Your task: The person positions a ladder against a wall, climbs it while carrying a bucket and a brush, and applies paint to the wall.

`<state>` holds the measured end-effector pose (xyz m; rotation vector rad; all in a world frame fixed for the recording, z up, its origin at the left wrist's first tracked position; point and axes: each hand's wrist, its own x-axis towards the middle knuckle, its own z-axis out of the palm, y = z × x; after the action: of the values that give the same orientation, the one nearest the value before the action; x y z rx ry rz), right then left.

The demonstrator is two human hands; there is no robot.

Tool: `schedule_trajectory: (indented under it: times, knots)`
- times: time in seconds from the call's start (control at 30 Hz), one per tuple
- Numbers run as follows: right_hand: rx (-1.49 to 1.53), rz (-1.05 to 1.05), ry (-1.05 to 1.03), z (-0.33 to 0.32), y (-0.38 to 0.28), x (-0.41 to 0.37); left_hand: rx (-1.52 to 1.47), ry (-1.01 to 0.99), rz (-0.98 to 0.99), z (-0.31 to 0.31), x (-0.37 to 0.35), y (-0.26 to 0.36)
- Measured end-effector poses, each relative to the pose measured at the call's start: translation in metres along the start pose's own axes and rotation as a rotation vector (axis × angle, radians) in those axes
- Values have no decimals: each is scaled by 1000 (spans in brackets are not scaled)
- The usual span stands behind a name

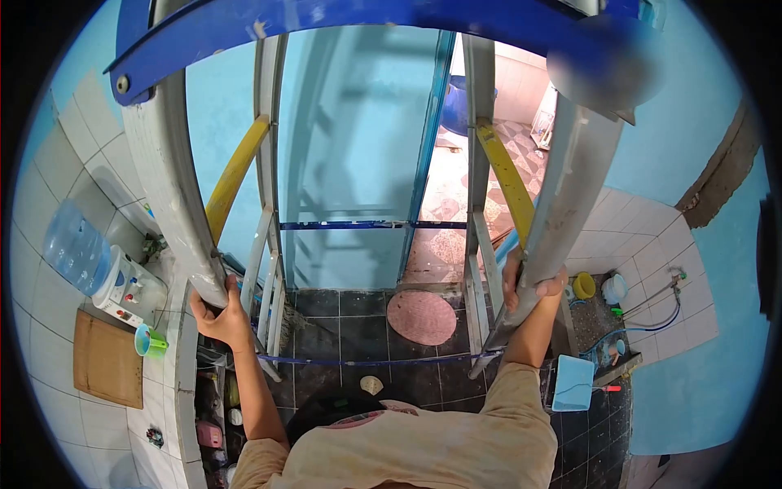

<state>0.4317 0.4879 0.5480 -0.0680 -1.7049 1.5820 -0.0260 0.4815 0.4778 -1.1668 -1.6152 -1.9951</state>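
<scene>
A metal stepladder [156,163] stands upright before me, its blue top piece [342,16] crossing the upper part of the view. Yellow braces [236,175] join its front and rear legs on both sides. My left hand [226,320] is closed around the left rail. On the opposite side, my right hand [535,287] grips the right rail, fingers wrapped round it. A thin blue cord [366,359] stretches between the legs low down.
A pink oval mat [421,318] lies on black floor tiles by a doorway. Left, a counter carries a water dispenser [122,281], a green cup [151,341] and a wooden board [108,359]. On the right are a wash area with a yellow dipper [583,285] and a light-blue basin [573,383].
</scene>
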Motion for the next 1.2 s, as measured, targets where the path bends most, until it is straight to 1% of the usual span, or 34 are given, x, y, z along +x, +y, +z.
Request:
schedule_trajectory:
  times: [0.07, 0.13, 0.17, 0.2, 0.27, 0.33, 0.37, 0.47, 0.53, 0.57, 0.6, 0.63, 0.67, 0.7, 0.73, 0.77, 0.8, 0.87, 0.9, 0.97, 1.0, 1.03, 1.07, 1.1, 1.13, 1.2]
  knots:
    - [10, -6, 1, -8, 0, -6, -33, -10, -23, 11, -6, 5]
    - [20, -18, 11, -12, 2, -13, -30, -10, -44, 10, -7, 4]
    - [28, -25, 14, -15, 2, -16, -7, 15, 15, 12, -10, 0]
    - [40, -37, 17, -17, 2, -19, -18, -5, -53, 11, -16, -4]
    - [57, -50, 20, -21, 3, -22, -93, -9, -92, 12, -19, -8]
    - [78, -54, 15, -21, 0, -23, -218, -52, -226, 10, -23, -13]
    - [82, -50, 17, -21, 0, -24, -225, -64, -229, 9, -22, -8]
    - [83, -44, 20, -22, 2, -22, -229, -120, -221, 11, -17, -6]
    - [76, -33, 43, -21, 6, -22, -155, -228, -187, 5, -9, -3]
    - [67, -26, 60, -20, 7, -24, -187, -259, -161, 3, -6, -1]
    - [51, -18, 80, -19, 8, -27, -152, -326, -99, -1, -1, 0]
    - [18, -13, 125, -18, 9, -33, -207, -408, -61, -6, 2, -8]
    - [-40, -4, 187, -15, 6, -40, -263, -488, -22, -10, 7, -18]
    - [-139, 10, 296, -11, 4, -48, -320, -557, -22, -13, 14, -17]
    - [-283, 41, 455, -3, 1, -54, -378, -620, -21, -16, 23, -16]
    - [-518, 50, 687, 2, 3, -57, -287, -774, -25, -21, 30, -23]
    - [-513, 67, 655, 15, 9, -52, -251, -833, 53, -17, 30, -29]
    - [-1060, -38, 988, 39, 23, -40, -423, -921, -83, -13, 25, -39]
    - [-1055, -38, 963, 39, 28, -36, -412, -901, -93, -14, 26, -39]
    - [-1277, -84, 1187, 39, 42, -33, -495, -960, -175, -16, 27, -36]
    - [-1269, -84, 1169, 35, 45, -39, -504, -911, -137, -13, 22, -38]
    - [-1266, -60, 1308, 23, 46, -50, -505, -861, -99, -11, 18, -40]
    - [-1258, -31, 1442, 17, 50, -56, -489, -852, -54, -12, 18, -39]
    - [-1440, -4, 1492, 22, 50, -52, -472, -843, -7, -15, 21, -37]
    - [-1625, 20, 1538, 28, 48, -45, -438, -1002, -118, -22, 28, -34]
    - [-1654, -118, 1711, 28, 54, -36, -850, -735, -196, -21, 21, -47]
